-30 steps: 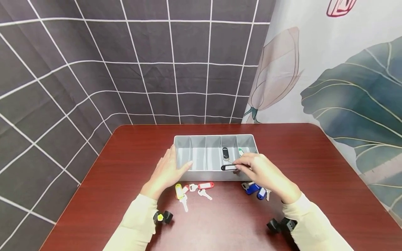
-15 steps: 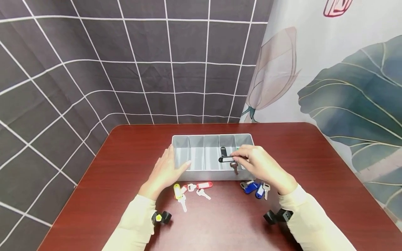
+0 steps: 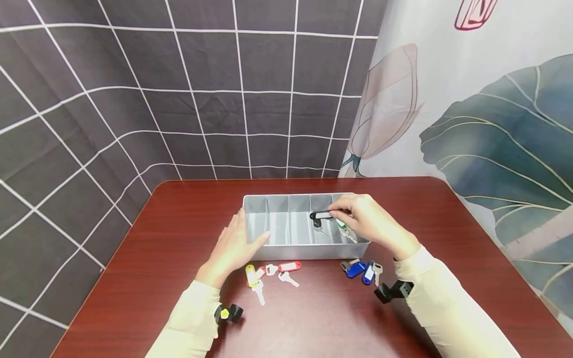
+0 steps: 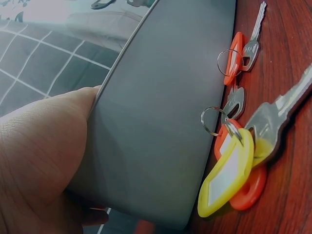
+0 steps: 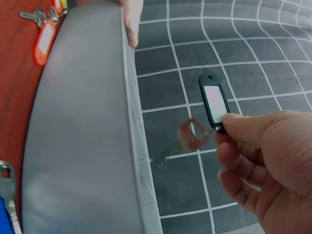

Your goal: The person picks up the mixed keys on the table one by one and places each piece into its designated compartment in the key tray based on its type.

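Observation:
A grey divided tray (image 3: 304, 252) stands on the table. My left hand (image 3: 235, 246) rests at its left end, fingers straight along the outside and thumb over the front rim. My right hand (image 3: 369, 221) pinches a black key tag (image 5: 214, 100) between thumb and forefinger, above the tray's second compartment from the right. From its ring hangs a brownish key (image 5: 192, 135), blurred in the right wrist view. Below it in that compartment lies another black key tag (image 3: 317, 223) with a silver key. A green key tag (image 3: 342, 224) with keys lies in the rightmost compartment, partly hidden by my hand.
In front of the tray's left part lie a yellow key tag (image 3: 251, 275) and red key tags (image 3: 289, 266) with silver keys. Blue key tags (image 3: 355, 269) with keys lie before its right end. A gridded dark cloth (image 3: 224, 114) hangs behind the table.
My right hand has lifted the black key tag and carried it farther back over the tray. My left hand stays at the tray's left end.

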`<state>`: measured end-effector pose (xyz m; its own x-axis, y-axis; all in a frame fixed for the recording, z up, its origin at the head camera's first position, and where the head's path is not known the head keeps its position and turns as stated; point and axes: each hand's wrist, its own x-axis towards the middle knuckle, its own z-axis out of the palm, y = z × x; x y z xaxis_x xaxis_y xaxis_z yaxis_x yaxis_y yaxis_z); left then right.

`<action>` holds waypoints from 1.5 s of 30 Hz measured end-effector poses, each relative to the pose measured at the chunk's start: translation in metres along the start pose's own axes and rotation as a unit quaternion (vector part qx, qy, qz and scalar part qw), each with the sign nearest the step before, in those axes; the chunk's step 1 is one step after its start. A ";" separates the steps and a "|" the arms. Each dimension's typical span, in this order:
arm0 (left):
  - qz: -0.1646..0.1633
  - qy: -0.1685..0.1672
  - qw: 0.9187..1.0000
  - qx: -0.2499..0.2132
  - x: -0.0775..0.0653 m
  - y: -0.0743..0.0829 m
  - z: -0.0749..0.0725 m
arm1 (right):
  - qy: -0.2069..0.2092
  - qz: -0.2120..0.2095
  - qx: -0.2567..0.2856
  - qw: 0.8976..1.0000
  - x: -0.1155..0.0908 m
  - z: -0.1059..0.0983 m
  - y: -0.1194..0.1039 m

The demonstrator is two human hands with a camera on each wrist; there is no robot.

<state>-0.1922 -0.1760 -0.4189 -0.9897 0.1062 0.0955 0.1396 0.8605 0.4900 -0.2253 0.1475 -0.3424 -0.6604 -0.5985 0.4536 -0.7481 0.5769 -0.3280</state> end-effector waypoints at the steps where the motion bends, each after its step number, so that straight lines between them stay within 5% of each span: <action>1: -0.001 0.000 1.000 0.000 0.000 0.000 0.000 | -0.001 0.004 0.004 1.000 0.001 -0.001 0.001; 14: 0.004 -0.002 1.000 0.000 0.001 -0.001 0.000 | 0.010 0.044 0.032 0.998 0.012 -0.006 0.009; 45: 0.003 -0.009 1.000 -0.006 0.002 -0.002 0.000 | -0.083 0.122 0.024 0.989 0.030 0.017 0.041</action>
<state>-0.1948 -0.1769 -0.4198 -0.9893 0.1201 0.0825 0.1453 0.8534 0.5006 -0.2771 0.1442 -0.3560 -0.8199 -0.5302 0.2161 -0.5654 0.6907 -0.4508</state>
